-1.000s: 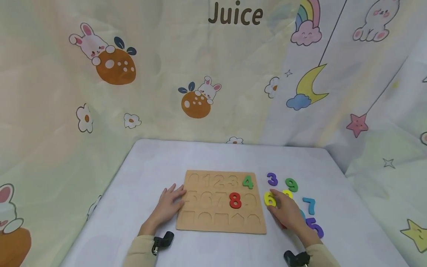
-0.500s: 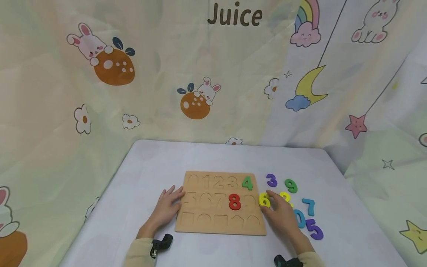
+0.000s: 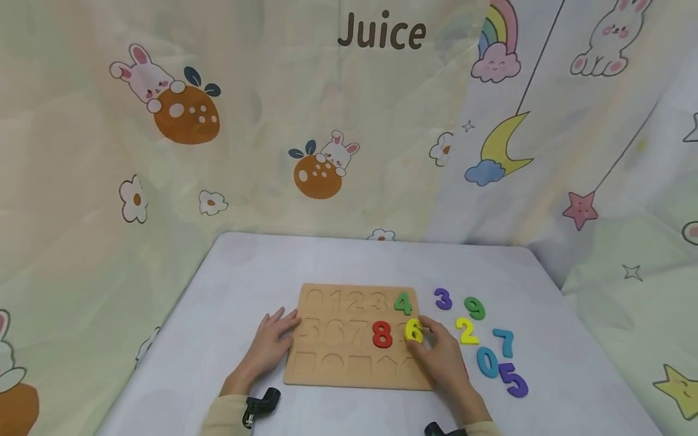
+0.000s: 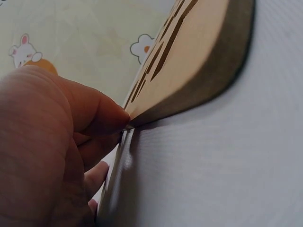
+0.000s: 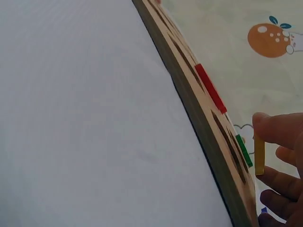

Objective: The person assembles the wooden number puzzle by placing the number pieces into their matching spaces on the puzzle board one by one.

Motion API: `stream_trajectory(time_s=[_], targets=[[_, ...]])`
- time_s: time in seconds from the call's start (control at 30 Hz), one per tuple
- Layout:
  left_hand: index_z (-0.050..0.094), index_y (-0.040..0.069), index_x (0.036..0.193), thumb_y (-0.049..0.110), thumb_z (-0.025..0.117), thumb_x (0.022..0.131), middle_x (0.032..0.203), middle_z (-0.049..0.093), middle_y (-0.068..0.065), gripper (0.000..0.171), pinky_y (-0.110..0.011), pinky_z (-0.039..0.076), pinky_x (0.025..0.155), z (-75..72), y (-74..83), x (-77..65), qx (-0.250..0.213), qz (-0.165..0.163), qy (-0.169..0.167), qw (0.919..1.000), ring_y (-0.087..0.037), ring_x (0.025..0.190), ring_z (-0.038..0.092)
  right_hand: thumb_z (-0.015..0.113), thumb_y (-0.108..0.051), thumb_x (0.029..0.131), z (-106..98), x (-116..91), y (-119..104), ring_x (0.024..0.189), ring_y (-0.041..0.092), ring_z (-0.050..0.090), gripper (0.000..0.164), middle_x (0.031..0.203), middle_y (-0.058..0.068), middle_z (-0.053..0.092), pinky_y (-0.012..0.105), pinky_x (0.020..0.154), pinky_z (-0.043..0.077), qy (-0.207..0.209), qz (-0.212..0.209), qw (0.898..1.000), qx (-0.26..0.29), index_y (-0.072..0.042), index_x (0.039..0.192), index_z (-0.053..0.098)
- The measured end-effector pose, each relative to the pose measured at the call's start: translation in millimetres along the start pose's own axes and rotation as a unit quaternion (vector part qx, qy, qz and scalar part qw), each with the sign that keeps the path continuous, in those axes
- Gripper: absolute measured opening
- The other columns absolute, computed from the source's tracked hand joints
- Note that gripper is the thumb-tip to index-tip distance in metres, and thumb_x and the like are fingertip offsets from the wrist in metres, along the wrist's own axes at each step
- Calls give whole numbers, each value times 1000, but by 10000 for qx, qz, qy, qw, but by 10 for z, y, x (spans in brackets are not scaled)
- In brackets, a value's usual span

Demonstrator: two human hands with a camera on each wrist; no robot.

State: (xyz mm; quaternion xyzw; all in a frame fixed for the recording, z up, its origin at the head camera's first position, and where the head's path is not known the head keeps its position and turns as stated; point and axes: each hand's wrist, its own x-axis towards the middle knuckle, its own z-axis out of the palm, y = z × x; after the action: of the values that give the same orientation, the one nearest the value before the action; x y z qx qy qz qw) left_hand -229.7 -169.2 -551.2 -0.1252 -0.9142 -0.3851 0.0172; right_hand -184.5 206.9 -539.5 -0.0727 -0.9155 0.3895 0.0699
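Note:
My right hand [image 3: 442, 357] pinches a yellow number 6 [image 3: 409, 332] between thumb and fingers, above the right end of the wooden number board [image 3: 338, 315]. In the right wrist view, the yellow 6 [image 5: 259, 156] is seen edge-on, apart from the board. My left hand [image 3: 264, 345] touches the board's left edge with its fingers extended. Its thumb and fingertips meet the board [image 4: 203, 61] near a corner in the left wrist view. A red 8 [image 3: 382, 334] and a green 4 [image 3: 404, 304] sit on the board among outlined slots.
Right of the board lie a purple 3 [image 3: 444, 299], green 9 [image 3: 474, 307], yellow 2 [image 3: 466, 332], blue 7 [image 3: 505, 342], blue 0 [image 3: 480, 362] and purple 5 [image 3: 514, 380]. Something red is mostly hidden by the right wrist. A printed curtain [image 3: 262, 79] hangs behind the white table [image 3: 262, 266].
My right hand has carried the yellow 6 leftward from among the loose numbers to over the board, uncovering the 2 and the 0. The left hand stays at the board's edge.

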Motion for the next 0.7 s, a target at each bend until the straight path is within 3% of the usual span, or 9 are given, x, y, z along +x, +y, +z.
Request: stream_trajectory(time_s=[0.23,0.57,0.7], targets=[[63,5,129,1,58,85,147,48,-2,44,-49,2,122,-21,-23,-55,-18,-78,-46,10000,-30,147,25,81,-26,79,181,-76,-128,132,31,48,64,137,8,57,52,108,42,81,-307,9995,95,-11,136,54],[64,4,127,1,60,84,146,49,-5,44,-54,4,121,-3,-4,-15,44,158,81,9998,-34,145,26,82,-24,78,215,-54,-234,128,29,51,58,132,4,60,55,106,43,237,-540,9983,32,-15,131,59],[63,4,129,2,60,85,148,48,-4,44,-52,2,121,16,7,-8,3,92,-2,10000,-33,147,23,83,-23,77,245,-41,-294,127,28,52,56,131,3,61,54,106,43,227,-674,9975,47,-16,129,61]])
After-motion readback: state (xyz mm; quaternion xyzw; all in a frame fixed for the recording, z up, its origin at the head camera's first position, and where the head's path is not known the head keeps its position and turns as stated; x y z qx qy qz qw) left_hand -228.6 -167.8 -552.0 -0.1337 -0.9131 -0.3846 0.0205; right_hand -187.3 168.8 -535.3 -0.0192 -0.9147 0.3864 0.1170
